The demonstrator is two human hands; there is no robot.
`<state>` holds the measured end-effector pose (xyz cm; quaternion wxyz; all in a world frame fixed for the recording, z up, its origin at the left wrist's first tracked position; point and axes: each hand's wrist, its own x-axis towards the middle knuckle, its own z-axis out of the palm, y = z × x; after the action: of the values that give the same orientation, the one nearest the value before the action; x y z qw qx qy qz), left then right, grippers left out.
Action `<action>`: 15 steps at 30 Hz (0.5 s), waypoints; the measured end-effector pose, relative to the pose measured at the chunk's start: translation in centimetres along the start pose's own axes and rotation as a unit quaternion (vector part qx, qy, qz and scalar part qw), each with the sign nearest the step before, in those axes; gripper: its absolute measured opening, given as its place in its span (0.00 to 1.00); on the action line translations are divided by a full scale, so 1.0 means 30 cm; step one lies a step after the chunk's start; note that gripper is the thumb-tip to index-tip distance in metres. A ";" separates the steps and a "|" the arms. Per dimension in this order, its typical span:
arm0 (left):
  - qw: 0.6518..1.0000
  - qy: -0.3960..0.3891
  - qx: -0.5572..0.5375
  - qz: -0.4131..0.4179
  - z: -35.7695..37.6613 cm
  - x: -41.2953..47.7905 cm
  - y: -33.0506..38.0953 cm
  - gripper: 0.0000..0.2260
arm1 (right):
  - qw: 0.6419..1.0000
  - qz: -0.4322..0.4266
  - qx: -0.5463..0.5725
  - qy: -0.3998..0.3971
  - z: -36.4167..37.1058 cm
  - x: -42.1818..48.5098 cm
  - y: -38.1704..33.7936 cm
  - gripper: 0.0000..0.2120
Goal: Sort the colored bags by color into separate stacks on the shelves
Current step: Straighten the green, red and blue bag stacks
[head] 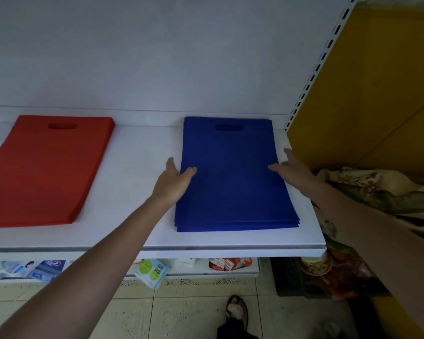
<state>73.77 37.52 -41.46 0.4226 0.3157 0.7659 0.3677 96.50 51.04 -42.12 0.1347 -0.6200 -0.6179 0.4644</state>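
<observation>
1. Could slew the blue stack (pixel 233 172) out of square if squeezed harder from one side than the other; already stepped at the near end, showing lower layers past the top bag.
2. Might nudge it over the right end of the shelf (pixel 137 179), given how near that edge it lies; probably safer with only a light push from the left.
3. Could buckle the thin, limp-looking sheets instead of sliding them.
4. Left hand (pixel 174 179) laid against the stack's left edge, fingers (pixel 170 162) straight and open, thumb resting on top; gripping nothing.
5. Right hand (pixel 291 170) mirrored on the right edge, fingers (pixel 288 152) straight, thumb touching the top bag; nothing pinched.
6. Flat, deep blue, rectangular, with a slot handle cut at the far end; lying on the shelf's right half, well apart from the red stack (pixel 44 167) on the left, equally flat and slotted.
</observation>
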 end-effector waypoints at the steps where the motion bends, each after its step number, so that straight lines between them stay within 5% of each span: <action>1: 0.999 0.017 0.029 -0.010 -0.007 -0.032 -0.021 0.32 | 0.998 0.011 -0.054 0.014 -0.002 -0.030 0.020 0.33; 4: 0.999 -0.016 0.026 0.021 0.006 -0.135 -0.083 0.28 | 0.995 -0.010 -0.101 0.001 0.031 -0.119 0.077 0.31; 8: 0.996 -0.045 -0.021 0.073 0.034 -0.192 -0.104 0.23 | 0.986 0.017 0.164 -0.014 0.023 -0.194 0.117 0.31; 12: 0.985 -0.010 0.102 0.138 0.028 -0.220 -0.192 0.32 | 0.999 -0.025 -0.013 -0.042 -0.008 -0.267 0.196 0.39; 15: 0.958 0.035 0.229 0.167 0.025 -0.217 -0.241 0.33 | 0.967 -0.130 -0.220 -0.002 0.001 -0.300 0.230 0.37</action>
<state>76.06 28.74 -45.04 0.2444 0.5144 0.7801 0.2591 102.67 41.62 -43.58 0.0528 -0.5481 -0.7804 0.2964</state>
